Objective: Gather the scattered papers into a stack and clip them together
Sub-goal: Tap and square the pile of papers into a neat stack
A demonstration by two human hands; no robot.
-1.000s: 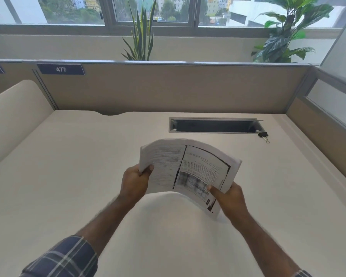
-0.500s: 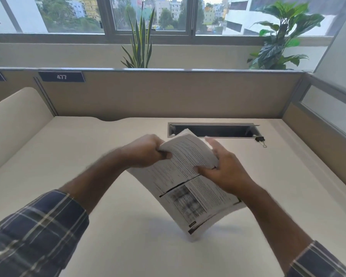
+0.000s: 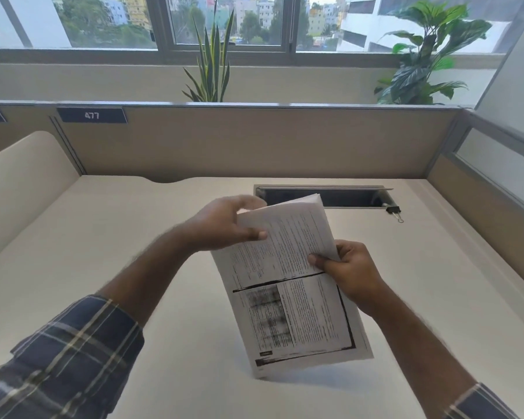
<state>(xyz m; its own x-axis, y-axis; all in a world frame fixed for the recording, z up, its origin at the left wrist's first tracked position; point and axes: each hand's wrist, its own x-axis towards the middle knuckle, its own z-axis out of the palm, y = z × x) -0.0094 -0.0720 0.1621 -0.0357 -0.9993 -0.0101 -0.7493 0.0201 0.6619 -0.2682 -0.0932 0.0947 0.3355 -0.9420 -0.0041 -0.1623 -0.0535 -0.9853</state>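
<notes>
Both hands are holding the paper stack (image 3: pixel 288 285) upright and tilted over the tabletop (image 3: pixel 103 237), bottom corner touching or nearly touching the surface. Left hand (image 3: pixel 224 225) is pinching the stack's upper left edge, thumb on the front. Right hand (image 3: pixel 350 267) is gripping the right edge, thumb pressing the printed face. Black binder clip (image 3: pixel 394 210) is lying well apart, beside the cable slot (image 3: pixel 324 197) at the rear.

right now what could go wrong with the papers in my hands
The paper stack stands on its lower corner on the desk, held only near the top by the left hand and right hand; sheets could fan out or slip. The binder clip lies far off beside the cable slot, so fetching it leaves a one-handed grip.
</notes>
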